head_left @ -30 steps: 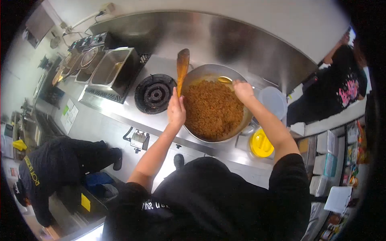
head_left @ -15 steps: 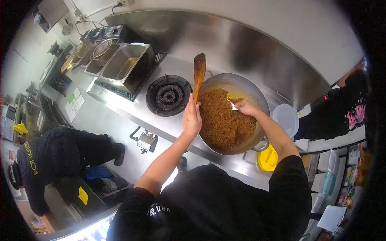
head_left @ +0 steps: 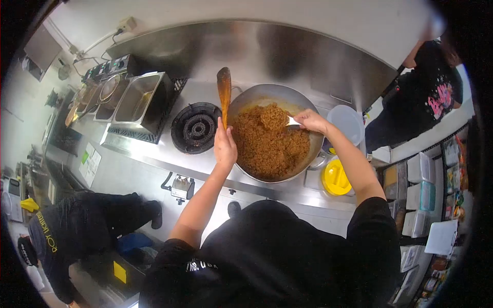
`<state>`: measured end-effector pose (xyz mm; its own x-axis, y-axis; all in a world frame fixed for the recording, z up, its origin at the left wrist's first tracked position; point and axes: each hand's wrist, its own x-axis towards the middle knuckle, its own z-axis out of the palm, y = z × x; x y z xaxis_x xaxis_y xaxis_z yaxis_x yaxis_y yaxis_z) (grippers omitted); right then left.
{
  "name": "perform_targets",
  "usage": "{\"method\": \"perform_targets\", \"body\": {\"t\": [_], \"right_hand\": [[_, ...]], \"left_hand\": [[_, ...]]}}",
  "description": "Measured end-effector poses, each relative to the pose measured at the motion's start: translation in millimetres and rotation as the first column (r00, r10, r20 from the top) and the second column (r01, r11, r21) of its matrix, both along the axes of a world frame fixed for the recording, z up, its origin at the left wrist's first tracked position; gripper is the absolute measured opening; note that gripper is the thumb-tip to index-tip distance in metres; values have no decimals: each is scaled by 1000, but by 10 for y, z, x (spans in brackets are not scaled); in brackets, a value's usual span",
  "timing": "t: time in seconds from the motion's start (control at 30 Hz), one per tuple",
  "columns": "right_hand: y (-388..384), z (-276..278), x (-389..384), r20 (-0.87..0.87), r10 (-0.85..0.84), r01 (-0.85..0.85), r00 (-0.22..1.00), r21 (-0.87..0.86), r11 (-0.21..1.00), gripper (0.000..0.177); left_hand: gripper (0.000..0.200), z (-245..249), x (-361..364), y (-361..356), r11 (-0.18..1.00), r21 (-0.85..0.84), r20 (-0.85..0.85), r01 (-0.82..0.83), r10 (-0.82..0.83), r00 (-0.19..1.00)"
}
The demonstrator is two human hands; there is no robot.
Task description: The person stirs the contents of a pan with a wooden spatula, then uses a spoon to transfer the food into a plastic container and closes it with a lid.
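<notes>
Black short-sleeved top (head_left: 298, 256), white lettering (head_left: 196, 265)

From my remote place I see a long metal surface (head_left: 197, 93), quite shiny. On it, a wide pot (head_left: 288, 93) stands just beside a black burner (head_left: 195, 128). To the pot's right I find a pale round tub (head_left: 346, 124) and, nearer the front edge, a yellow lid (head_left: 336, 177). Metal basins (head_left: 137, 100) occupy the left part.

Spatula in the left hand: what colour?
The spatula is orange-brown, with darker brown on the blade; shows best in the head view.
</notes>
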<state>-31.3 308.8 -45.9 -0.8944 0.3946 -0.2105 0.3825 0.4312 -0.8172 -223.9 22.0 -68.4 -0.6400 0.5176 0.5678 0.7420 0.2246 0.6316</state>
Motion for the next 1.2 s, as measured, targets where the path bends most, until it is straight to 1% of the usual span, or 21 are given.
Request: {"method": "perform_targets", "body": {"t": [0.07, 0.1, 0.2, 0.23, 0.27, 0.37, 0.5, 0.57, 0.6, 0.67, 0.8, 0.87, 0.93, 0.97, 1.0, 1.03, 1.07, 1.1, 1.13, 1.17, 1.2], "right_hand": [[-105, 195, 111, -43, -58, 55, 997, -69, 996, 30], [-91, 194, 160, -44, -68, 64, 997, -69, 996, 30], [-105, 211, 326, 9, -122, 122, 993, -37, 992, 30], [-168, 300, 368, 1, -153, 153, 988, -27, 988, 32], [-209, 355, 408, -8, -183, 183, 983, -16, 983, 33], [-199, 288, 503, -7, -202, 202, 979, -38, 979, 34], [-191, 282, 630, 2, -200, 200, 980, -16, 980, 35], [-101, 165, 688, -16, -217, 213, 976, -118, 970, 30], [-136, 261, 744, -16, -224, 220, 975, -114, 969, 30], [-301, 644, 868, -7, -301, 294, 954, -191, 936, 26], [-148, 930, 1269, -4, -345, 341, 939, -132, 931, 28], [-8, 1026, 1533, -13, -501, 501, 865, -40, 865, 25], [-58, 1407, 1780, 43, -541, 540, 840, 32, 841, 29], [30, 1365, 1902, 45, -544, 543, 838, 35, 839, 29], [149, 1275, 2038, 8, -523, 505, 852, 243, 828, 27], [181, 1227, 2085, -21, -493, 451, 870, 441, 776, 25], [159, 1118, 2105, -16, -493, 449, 870, 441, 777, 25], [37, 1039, 2089, 0, -512, 370, 859, 692, 620, 22], [-20, 938, 2069, 7, -532, 250, 846, 878, 409, 19], [80, 677, 2072, 111, -519, 118, 847, 914, 389, 17], [-7, 593, 2016, 30, -493, 139, 869, 943, 302, 22]], "left_hand": [[50, -9, -1, -3, 1000, 2, -11, -6, 6, 1000], [47, 2, 6, -3, 1000, -20, -4, -20, 20, 1000], [49, -1, 2, -4, 999, -32, -32, 4, -5, 999], [49, -11, 2, 3, 1000, -22, 15, 18, -18, 1000], [49, -22, 7, -1, 999, -23, 14, 25, -25, 1000], [48, 24, 27, 5, 999, -46, 20, 2, -1, 1000], [46, 20, 29, 5, 999, -50, 11, 1, 0, 1000], [46, -19, 17, 7, 999, -44, 14, -1, 2, 1000], [46, -27, 21, 15, 999, -40, 18, -10, 10, 1000], [46, 7, 45, 13, 999, -48, 40, -5, 7, 999], [46, -6, 52, 21, 999, -37, 21, -16, 17, 1000], [46, 13, 56, 18, 998, -50, -7, -25, 25, 1000], [46, -27, 28, 23, 998, -52, -17, -28, 28, 999], [46, -45, 13, 27, 999, -33, -3, -21, 20, 1000], [46, -62, 16, 37, 1000, -14, 11, -14, 14, 1000], [46, 8, 54, 24, 999, -36, 0, -24, 24, 1000], [46, -7, 61, 27, 999, -38, 5, -23, 24, 1000], [46, -21, 45, 30, 999, -29, 23, -22, 22, 999], [46, -22, 37, 34, 1000, -19, 41, -21, 22, 999], [47, -23, 34, 32, 999, -32, 74, -14, 16, 997], [47, -4, 42, 27, 999, -34, 75, -18, 21, 997]]}}
